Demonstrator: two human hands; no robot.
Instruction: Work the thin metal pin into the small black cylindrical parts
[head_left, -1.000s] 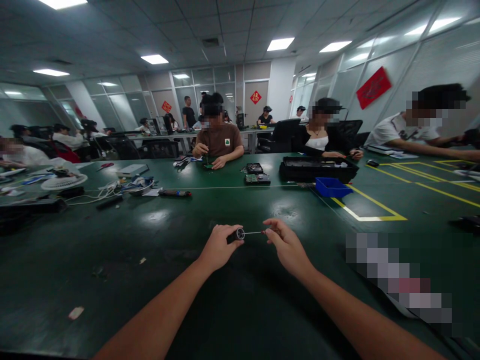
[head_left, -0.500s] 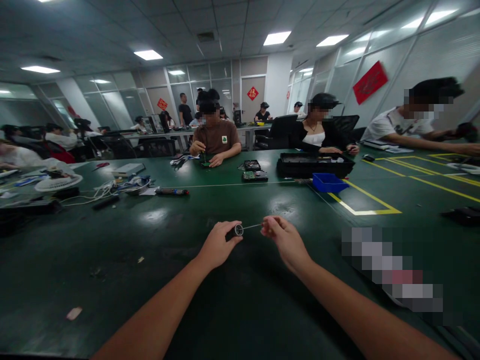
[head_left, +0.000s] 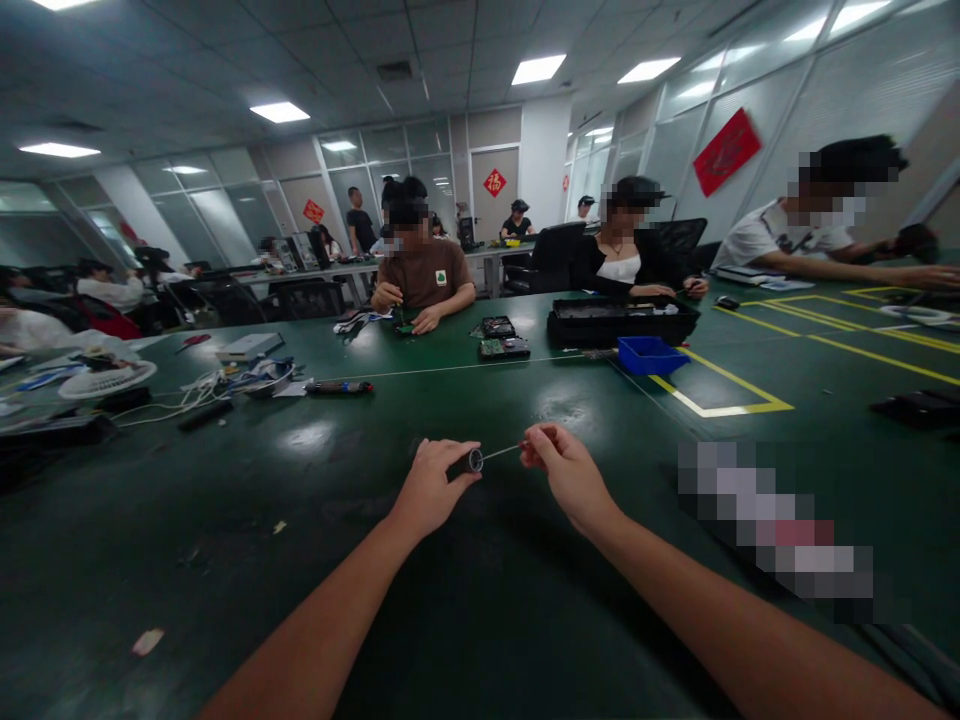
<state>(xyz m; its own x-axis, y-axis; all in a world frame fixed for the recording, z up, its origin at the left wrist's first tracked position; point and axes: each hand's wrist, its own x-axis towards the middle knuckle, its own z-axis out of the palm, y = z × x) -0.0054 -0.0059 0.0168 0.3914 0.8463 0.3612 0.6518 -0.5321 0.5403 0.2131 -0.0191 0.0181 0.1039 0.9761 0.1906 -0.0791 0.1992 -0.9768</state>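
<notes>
My left hand (head_left: pixel 433 487) is closed round a small dark cylinder with a silver ring at its end (head_left: pixel 475 460), held just above the green table (head_left: pixel 300 560). A thin metal shaft (head_left: pixel 501 452) sticks out of that end toward the right. My right hand (head_left: pixel 568 474) pinches the far tip of the shaft between thumb and fingers. Both forearms reach in from the bottom of the view. What the tool is exactly I cannot make out.
A blue bin (head_left: pixel 648 355) and a black case (head_left: pixel 621 321) stand beyond, beside a yellow-taped rectangle (head_left: pixel 720 398). Circuit boards (head_left: pixel 504 347) lie mid-table; cables and a white fan (head_left: pixel 105 379) sit at left. Several people work across the table. A blurred patch (head_left: pixel 772 525) lies at right.
Both hands stayed together on the cylinder and shaft; the right hand's pinch shifted slightly up along the shaft tip. The view drifted a little to the right.
</notes>
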